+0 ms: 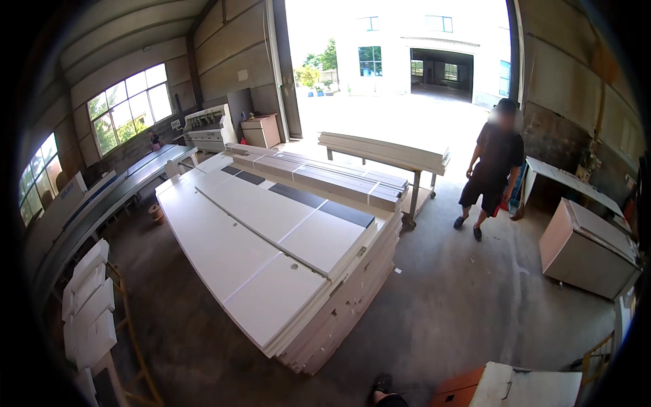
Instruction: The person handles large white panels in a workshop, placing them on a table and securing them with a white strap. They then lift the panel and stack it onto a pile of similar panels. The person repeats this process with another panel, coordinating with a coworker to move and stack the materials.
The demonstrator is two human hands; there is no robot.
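Neither of my hands shows in the picture. A tall stack of white panels (251, 271) fills the middle, its layered edges facing the lower right. A narrower bundle of long boards (319, 178), bound with pale straps, lies along the stack's far side. Dark strips (319, 203) rest on top between the bundle and the white panels. At the lower edge a dark shoe (382, 385) shows on the floor, just right of the stack's near corner.
A person (498, 163) in dark clothes stands at the right. Behind the stack, a wheeled trolley (415, 197) carries boards. A box-like cabinet (590, 247) stands far right; a white-topped orange unit (522, 388) sits lower right. White pieces (88, 305) line a yellow rack at left.
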